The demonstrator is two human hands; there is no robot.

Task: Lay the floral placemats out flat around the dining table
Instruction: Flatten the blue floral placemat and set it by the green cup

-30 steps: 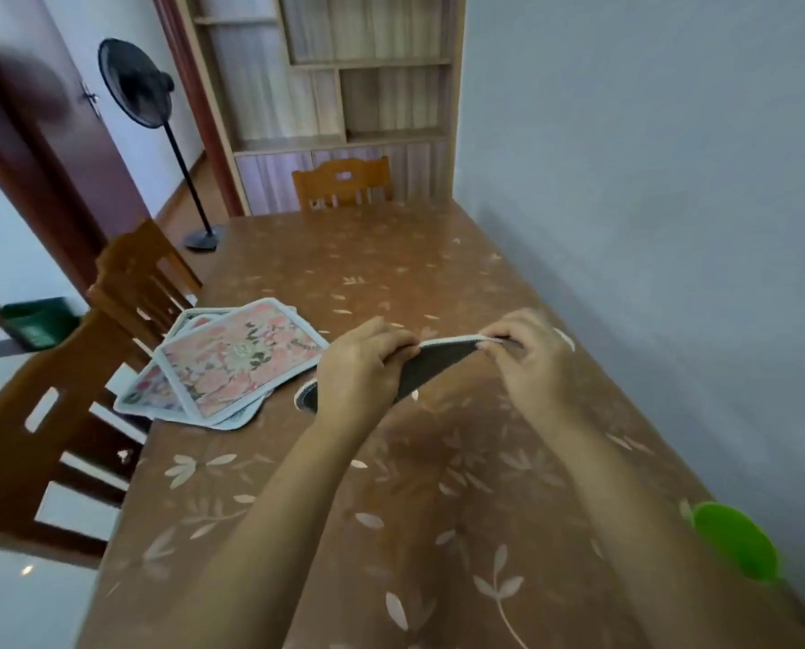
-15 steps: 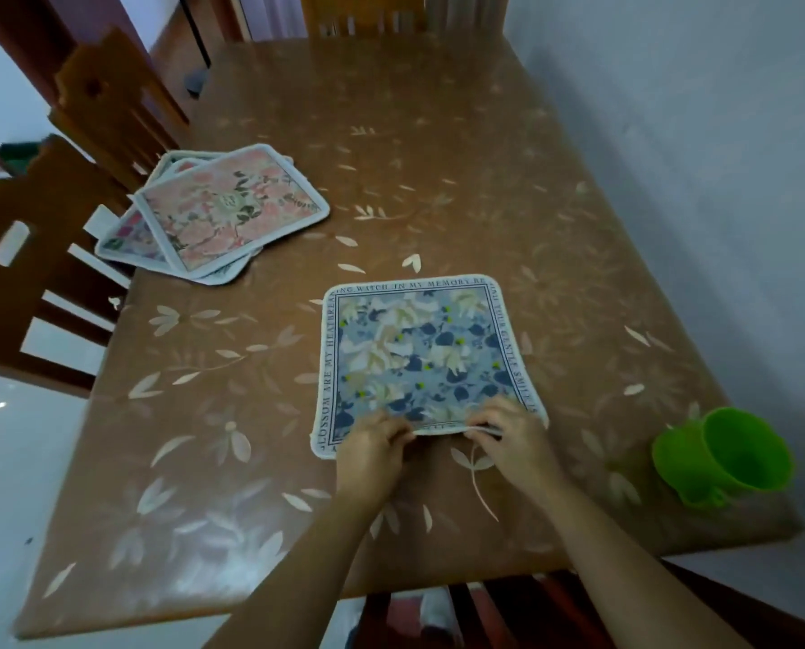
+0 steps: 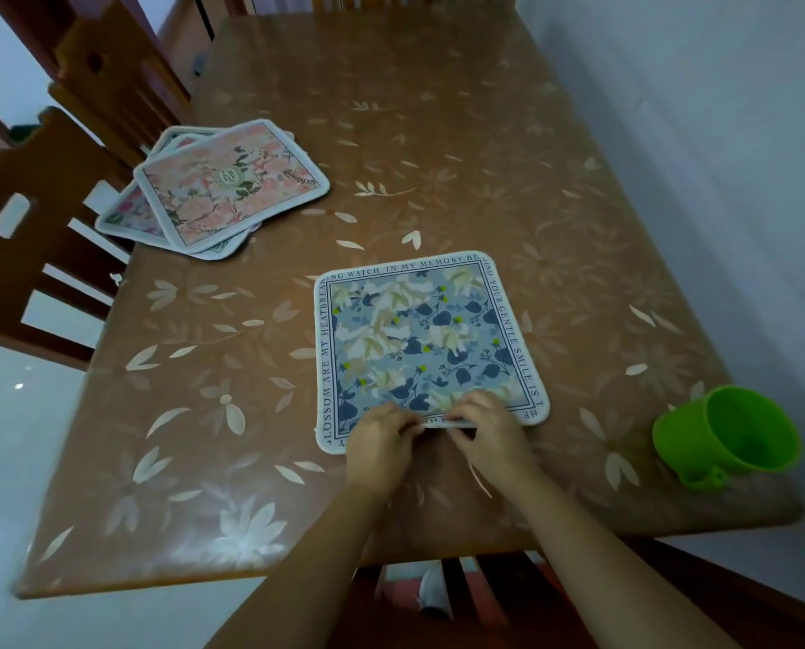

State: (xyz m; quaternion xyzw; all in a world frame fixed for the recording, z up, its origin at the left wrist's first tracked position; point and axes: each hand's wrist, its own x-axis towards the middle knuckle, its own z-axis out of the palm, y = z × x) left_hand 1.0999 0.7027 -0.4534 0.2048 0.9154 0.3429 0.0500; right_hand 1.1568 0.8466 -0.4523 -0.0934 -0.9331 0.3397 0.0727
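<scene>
A blue floral placemat (image 3: pixel 419 339) with a white border and printed lettering lies flat on the brown dining table (image 3: pixel 438 133), near its front edge. My left hand (image 3: pixel 379 445) and my right hand (image 3: pixel 489 430) pinch the mat's near edge close together, and that edge is slightly lifted between them. A loose stack of pink floral placemats (image 3: pixel 225 187) lies at the table's left edge, partly hanging over it.
A green plastic cup (image 3: pixel 728 437) lies tipped at the front right corner. Wooden chairs (image 3: pixel 40 217) stand along the left side, and another chair (image 3: pixel 461 592) is tucked under the front edge. A grey wall (image 3: pixel 719 133) runs along the right side.
A second ago I held the blue mat in the air, folded, underside showing. It came down spread flat on the table; my hands stay at its near edge. The view tilted downward.
</scene>
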